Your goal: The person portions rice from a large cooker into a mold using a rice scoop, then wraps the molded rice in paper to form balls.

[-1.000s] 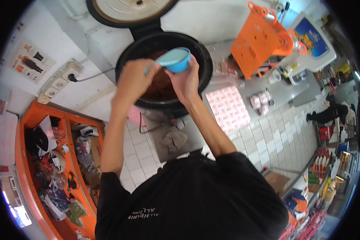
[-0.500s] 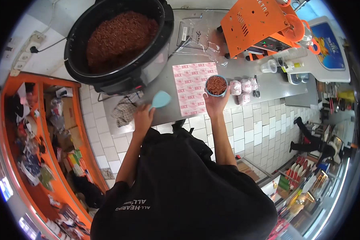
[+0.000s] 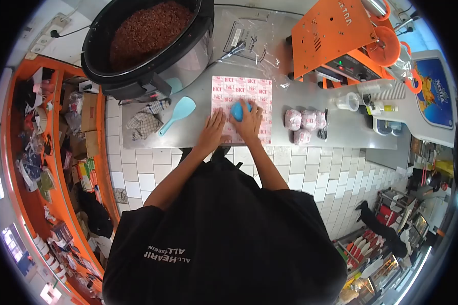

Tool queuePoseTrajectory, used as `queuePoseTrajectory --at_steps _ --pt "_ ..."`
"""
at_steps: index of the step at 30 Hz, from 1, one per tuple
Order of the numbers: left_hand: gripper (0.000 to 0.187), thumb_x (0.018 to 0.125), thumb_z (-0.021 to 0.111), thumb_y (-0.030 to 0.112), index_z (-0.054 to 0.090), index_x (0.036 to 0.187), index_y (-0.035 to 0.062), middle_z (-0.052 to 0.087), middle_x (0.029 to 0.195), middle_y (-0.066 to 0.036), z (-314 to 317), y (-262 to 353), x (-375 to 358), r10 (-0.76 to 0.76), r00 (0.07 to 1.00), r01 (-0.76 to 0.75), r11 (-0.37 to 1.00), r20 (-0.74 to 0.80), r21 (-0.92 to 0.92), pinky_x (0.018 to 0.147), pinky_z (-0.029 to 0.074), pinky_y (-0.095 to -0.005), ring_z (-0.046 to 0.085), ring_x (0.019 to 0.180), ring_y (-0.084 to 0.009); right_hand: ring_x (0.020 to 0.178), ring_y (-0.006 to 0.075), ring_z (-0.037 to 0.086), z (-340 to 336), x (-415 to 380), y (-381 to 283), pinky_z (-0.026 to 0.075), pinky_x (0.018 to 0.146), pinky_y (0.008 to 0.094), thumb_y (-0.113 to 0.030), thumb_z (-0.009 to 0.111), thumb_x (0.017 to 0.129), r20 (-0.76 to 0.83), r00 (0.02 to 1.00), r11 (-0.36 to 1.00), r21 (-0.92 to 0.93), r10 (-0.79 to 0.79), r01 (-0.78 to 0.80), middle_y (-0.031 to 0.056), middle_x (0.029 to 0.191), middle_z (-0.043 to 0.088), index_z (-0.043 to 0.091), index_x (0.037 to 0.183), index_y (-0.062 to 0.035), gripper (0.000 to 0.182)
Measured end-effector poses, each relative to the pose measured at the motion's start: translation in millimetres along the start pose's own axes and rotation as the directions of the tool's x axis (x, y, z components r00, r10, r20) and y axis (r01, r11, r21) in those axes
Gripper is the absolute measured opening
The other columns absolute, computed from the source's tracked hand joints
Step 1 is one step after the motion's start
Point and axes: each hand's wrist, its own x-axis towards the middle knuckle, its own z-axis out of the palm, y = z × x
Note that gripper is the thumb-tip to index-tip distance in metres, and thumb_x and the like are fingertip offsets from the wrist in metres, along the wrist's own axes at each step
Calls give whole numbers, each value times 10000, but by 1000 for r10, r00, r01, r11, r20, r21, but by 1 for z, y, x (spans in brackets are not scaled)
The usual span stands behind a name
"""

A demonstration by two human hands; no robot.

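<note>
A blue cup (image 3: 237,111) sits upside down on a stack of pink-and-white printed wrapping paper (image 3: 262,91). My right hand (image 3: 249,120) grips the cup from above, fingers curled round its base. Its contents are hidden beneath it. My left hand (image 3: 213,129) lies flat on the paper's left edge, fingers stretched out, holding nothing. Left of it a light-blue rice paddle (image 3: 181,112) rests on the steel table. A large black cooker (image 3: 93,76) full of reddish-brown rice (image 3: 150,33) stands at the upper left.
Several paper-wrapped bundles (image 3: 308,120) sit right of the paper. A checked cloth (image 3: 146,121) lies near the table's (image 3: 198,91) left end. Clear plastic packaging (image 3: 254,46) and an orange sealing machine (image 3: 336,38) are at the back. Plastic cups (image 3: 347,100) stand to the right.
My right hand has turned the rice-filled cup over onto the paper. My left hand has let go of the rice paddle, now on the table, and moved right onto the paper.
</note>
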Motion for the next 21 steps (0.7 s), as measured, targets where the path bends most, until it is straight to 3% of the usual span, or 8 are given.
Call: queuePoseTrajectory --at_steps 5,8,12,13,16,18,19,21 --pt "817 862 640 456 346 1453 -25 294 1550 -191 -12 -8 9 58 998 -58 997 -13 55 1143 249 -509 272 1444 -322 1093 347 512 -11 14 16 440 892 501 -466 844 630 67 989 990 45 -135 132 117 1249 544 580 1284 -176 762" --pt "668 891 633 336 410 1419 -7 377 1496 -196 -20 -17 27 -6 998 9 999 64 -42 1122 277 -499 322 1411 -333 929 323 605 -53 16 19 470 825 426 -503 883 589 -251 950 972 97 -186 216 119 1016 649 590 1174 -56 793" --pt "535 895 619 228 476 1362 9 450 1439 -188 -20 -36 100 -61 981 55 998 -185 -37 1101 309 -466 388 1359 -339 975 382 587 -98 47 74 494 792 409 -496 900 600 -92 953 912 330 288 -244 230 1078 609 480 1191 -14 870" --pt "524 896 620 226 480 1353 10 456 1436 -188 -17 -40 112 -16 958 28 999 -287 38 1101 313 -455 402 1349 -339 975 382 587 -98 54 97 494 792 409 -496 900 600 -92 953 912 329 288 -244 230 1078 609 480 1191 -14 870" --pt "485 893 631 239 522 1326 49 540 1375 -156 -10 -47 138 -135 964 157 984 -227 83 1121 300 -448 468 1320 -269 1015 390 583 -89 73 144 483 849 449 -467 892 628 -163 955 905 390 248 -168 237 1129 597 410 1270 -27 915" --pt "467 886 641 231 541 1311 65 583 1325 -146 -6 -47 137 -148 965 173 980 -215 101 1112 313 -448 522 1262 -268 1010 386 590 -89 70 150 468 876 469 -365 859 697 -313 949 974 -203 37 -105 215 1149 607 521 1188 -33 682" --pt "449 879 652 222 560 1295 82 625 1275 -136 -6 -48 139 -160 965 187 975 -206 118 1102 325 -448 575 1204 -266 1010 386 590 -89 71 147 468 876 469 -365 859 697 -318 947 975 -198 38 -105 215 1149 607 521 1188 -33 682" --pt "439 867 666 209 575 1282 98 653 1224 -120 2 -51 140 -173 957 198 976 -233 92 1080 346 -445 611 1134 -266 1084 375 567 -86 71 135 441 927 486 -270 800 759 -444 889 991 -113 -112 69 172 1232 594 638 1062 -45 411"
